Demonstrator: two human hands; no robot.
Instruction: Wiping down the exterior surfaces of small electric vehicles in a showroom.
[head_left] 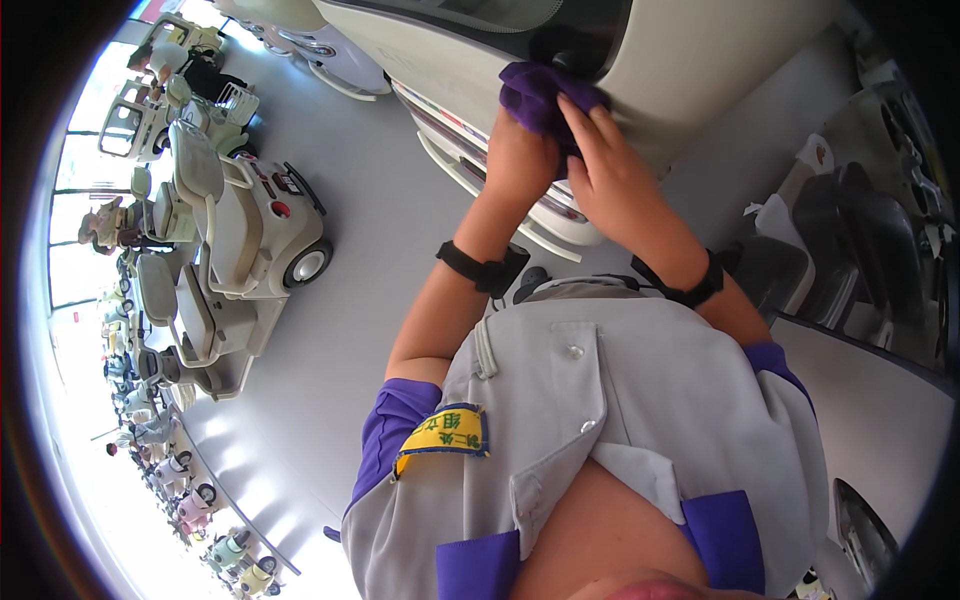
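A crumpled purple cloth (532, 95) lies against the edge of a cream vehicle body (670, 80), just below a dark glass panel (480, 14). My left hand (520, 160) is closed round the cloth's near side, its fingers partly hidden by the folds. Beside it, my right hand (612, 172) grips the cloth's right side, fingers pressed on the fabric and thumb towards the left hand. The cloth hides the spot of bodywork behind it. Black bands circle both my wrists.
Below my hands, a bumper with light trim (500, 190) curves down. Cream carts with seats (240, 210) stand left on the grey floor (330, 130), with people and more small vehicles farther off. At right are dark seats (850, 230) and a cream panel (870, 390).
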